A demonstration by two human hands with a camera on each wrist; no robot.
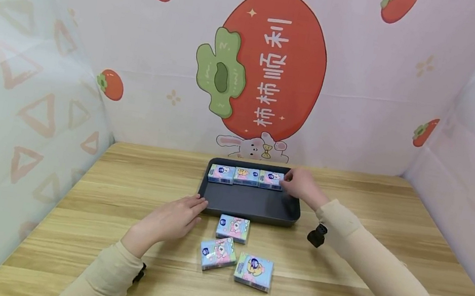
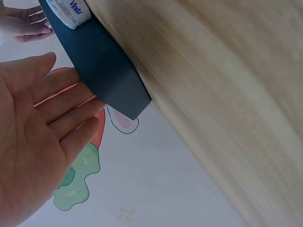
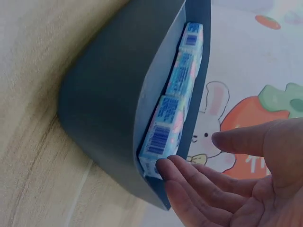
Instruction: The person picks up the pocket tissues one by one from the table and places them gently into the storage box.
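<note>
Three small tissue packs stand in a row along the back of a dark grey tray (image 1: 252,204): a left one (image 1: 221,173), a middle one (image 1: 246,176) and a right one (image 1: 270,179). My right hand (image 1: 303,186) is at the tray's back right corner. In the right wrist view its fingertips touch the end of the nearest tissue pack (image 3: 161,130), while the thumb stands apart. My left hand (image 1: 174,215) lies with straight fingers (image 2: 71,101) against the tray's left front corner. Printing on one pack (image 2: 71,12) reads Vinda.
Three more tissue packs lie on the wooden table (image 1: 123,172) in front of the tray: one (image 1: 232,228) near its front edge, a tilted one (image 1: 218,254) and one (image 1: 254,271) closer to me. A printed cloth (image 1: 336,132) hangs behind the table.
</note>
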